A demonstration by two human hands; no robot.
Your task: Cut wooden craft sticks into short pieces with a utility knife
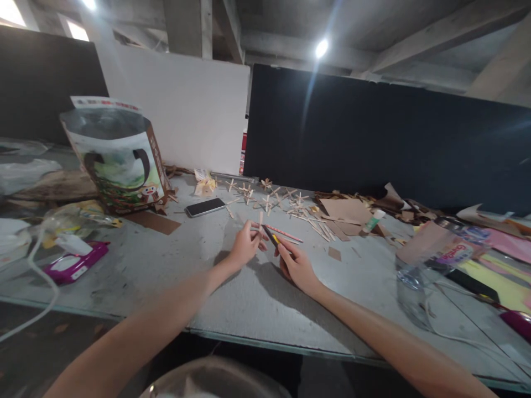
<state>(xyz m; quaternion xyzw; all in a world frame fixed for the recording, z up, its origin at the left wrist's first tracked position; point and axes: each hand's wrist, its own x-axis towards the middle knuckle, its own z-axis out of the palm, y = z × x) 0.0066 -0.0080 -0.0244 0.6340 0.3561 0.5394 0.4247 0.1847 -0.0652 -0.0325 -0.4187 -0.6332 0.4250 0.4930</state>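
My left hand point(244, 243) is closed in a pinch on a short wooden stick point(261, 220) that stands upright above the grey table point(166, 265). My right hand point(295, 265) is closed on a small black and yellow cutter point(271, 236), whose tip points at the base of the stick. A thin pink stick point(286, 233) lies on the table just behind both hands.
Several star-shaped stick pieces point(269, 199) and loose sticks lie behind, with cardboard scraps point(344, 210) and a glue tube point(372, 221). A phone point(205, 207) and a large open foil bag point(118, 160) stand at left; a plastic bottle point(418, 271) and coloured papers point(498, 265) at right.
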